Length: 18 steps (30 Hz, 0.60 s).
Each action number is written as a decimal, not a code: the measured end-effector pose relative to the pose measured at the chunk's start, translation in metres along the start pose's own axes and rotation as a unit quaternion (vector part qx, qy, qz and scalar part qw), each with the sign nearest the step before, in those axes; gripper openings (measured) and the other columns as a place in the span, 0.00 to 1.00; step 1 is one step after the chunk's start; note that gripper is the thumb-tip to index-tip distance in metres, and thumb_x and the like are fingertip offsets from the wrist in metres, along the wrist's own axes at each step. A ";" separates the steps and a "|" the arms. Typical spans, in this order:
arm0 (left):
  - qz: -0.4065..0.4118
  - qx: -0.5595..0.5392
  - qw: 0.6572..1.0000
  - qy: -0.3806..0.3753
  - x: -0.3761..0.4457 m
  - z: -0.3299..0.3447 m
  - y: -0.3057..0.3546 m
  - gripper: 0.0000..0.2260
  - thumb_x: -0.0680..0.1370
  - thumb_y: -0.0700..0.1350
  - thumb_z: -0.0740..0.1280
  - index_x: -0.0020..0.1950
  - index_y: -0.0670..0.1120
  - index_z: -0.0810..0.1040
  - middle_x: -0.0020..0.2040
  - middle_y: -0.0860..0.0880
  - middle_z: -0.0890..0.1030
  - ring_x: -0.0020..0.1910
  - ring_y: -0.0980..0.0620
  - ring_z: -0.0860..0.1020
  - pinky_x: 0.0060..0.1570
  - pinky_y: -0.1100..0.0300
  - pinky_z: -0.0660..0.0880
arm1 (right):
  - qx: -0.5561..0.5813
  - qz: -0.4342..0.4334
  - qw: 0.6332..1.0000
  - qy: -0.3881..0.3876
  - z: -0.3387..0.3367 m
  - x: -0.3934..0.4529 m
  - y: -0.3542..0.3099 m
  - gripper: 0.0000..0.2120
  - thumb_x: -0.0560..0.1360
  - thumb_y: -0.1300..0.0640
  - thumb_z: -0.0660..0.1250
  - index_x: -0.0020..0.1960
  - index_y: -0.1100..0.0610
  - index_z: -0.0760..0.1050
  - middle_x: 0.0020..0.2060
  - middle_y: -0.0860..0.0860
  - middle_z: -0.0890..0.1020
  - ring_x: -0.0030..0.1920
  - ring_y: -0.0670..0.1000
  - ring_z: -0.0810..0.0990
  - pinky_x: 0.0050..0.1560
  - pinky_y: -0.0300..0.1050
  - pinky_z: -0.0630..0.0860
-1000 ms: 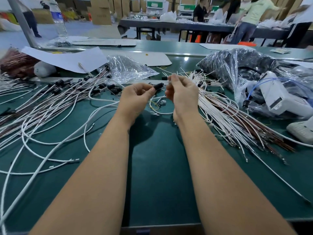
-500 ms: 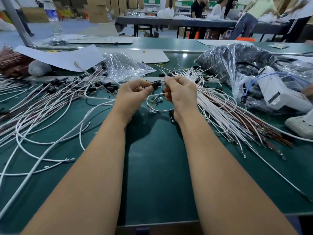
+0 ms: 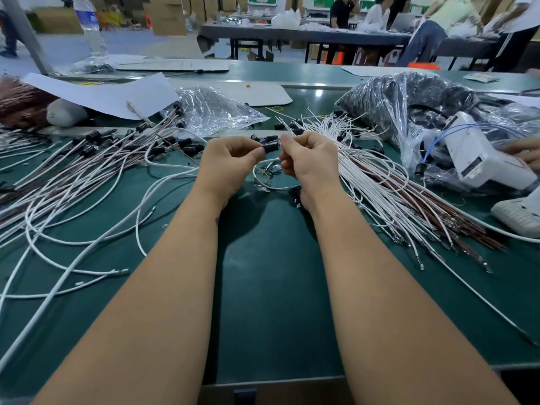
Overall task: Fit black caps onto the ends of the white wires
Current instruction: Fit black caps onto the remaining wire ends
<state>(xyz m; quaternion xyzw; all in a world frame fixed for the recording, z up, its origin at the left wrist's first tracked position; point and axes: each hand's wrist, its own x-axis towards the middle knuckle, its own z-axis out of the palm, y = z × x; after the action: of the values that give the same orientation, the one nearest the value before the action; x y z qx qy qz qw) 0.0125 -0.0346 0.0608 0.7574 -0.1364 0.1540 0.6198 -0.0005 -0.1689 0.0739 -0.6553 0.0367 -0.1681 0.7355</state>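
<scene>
Small black cylindrical plastic cap (image 3: 270, 147): pinched by left hand (image 3: 230, 165), above green table mat (image 3: 271, 273). Right hand (image 3: 311, 162) pinched thin white wire (image 3: 270, 161) beside it. Bare mat lay between forearms.

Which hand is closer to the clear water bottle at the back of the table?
Left. The left hand is below the water bottle, on its side; the right hand sits farther right.

Matt green table (image 3: 263, 287), smooth. Crinkled glossy clear plastic bags (image 3: 216, 112) upper centre and upper right. Smooth white-sheathed wires (image 3: 374, 182); matt black plastic cap (image 3: 271, 146) at centre. White paper sheet (image 3: 111, 95) upper left. Clear plastic bottle (image 3: 90, 27).
</scene>
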 end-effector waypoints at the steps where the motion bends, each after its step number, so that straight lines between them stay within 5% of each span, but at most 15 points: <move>1: 0.003 0.000 1.000 -0.002 -0.001 0.000 0.000 0.09 0.75 0.36 0.71 0.38 0.50 0.81 0.29 0.58 0.81 0.32 0.60 0.77 0.41 0.66 0.75 | -0.007 -0.001 1.000 -0.004 0.000 0.000 0.001 0.12 0.77 0.62 0.68 0.35 0.57 0.72 0.27 0.51 0.76 0.23 0.44 0.72 0.27 0.36 0.70; 6: 0.000 0.015 1.000 -0.011 -0.003 0.000 0.003 0.08 0.75 0.36 0.70 0.38 0.46 0.81 0.28 0.56 0.80 0.31 0.58 0.77 0.42 0.64 0.76 | -0.048 -0.024 0.999 -0.002 -0.002 0.002 0.004 0.11 0.75 0.63 0.69 0.36 0.57 0.72 0.26 0.50 0.76 0.24 0.45 0.72 0.29 0.36 0.71; 11: -0.002 0.009 1.000 -0.019 -0.005 0.000 0.006 0.02 0.76 0.35 0.69 0.43 0.39 0.82 0.32 0.50 0.80 0.30 0.61 0.76 0.41 0.69 0.74 | 0.050 0.058 0.997 -0.024 0.000 0.004 0.005 0.12 0.78 0.60 0.66 0.37 0.57 0.71 0.26 0.51 0.75 0.23 0.46 0.71 0.25 0.38 0.70; 18: -0.023 -0.003 0.999 -0.030 -0.003 -0.003 0.005 0.05 0.76 0.36 0.70 0.40 0.43 0.81 0.30 0.52 0.81 0.32 0.58 0.76 0.44 0.67 0.75 | 0.007 0.041 0.998 -0.051 0.000 0.004 0.009 0.11 0.79 0.61 0.65 0.38 0.58 0.70 0.27 0.53 0.75 0.24 0.47 0.70 0.28 0.40 0.69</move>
<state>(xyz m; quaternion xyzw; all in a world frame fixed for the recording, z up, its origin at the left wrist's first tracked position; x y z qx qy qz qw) 0.0072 -0.0331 0.0646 0.7626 -0.1375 0.1166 0.6213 0.0054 -0.1688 0.0656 -0.6557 0.0248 -0.1042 0.7474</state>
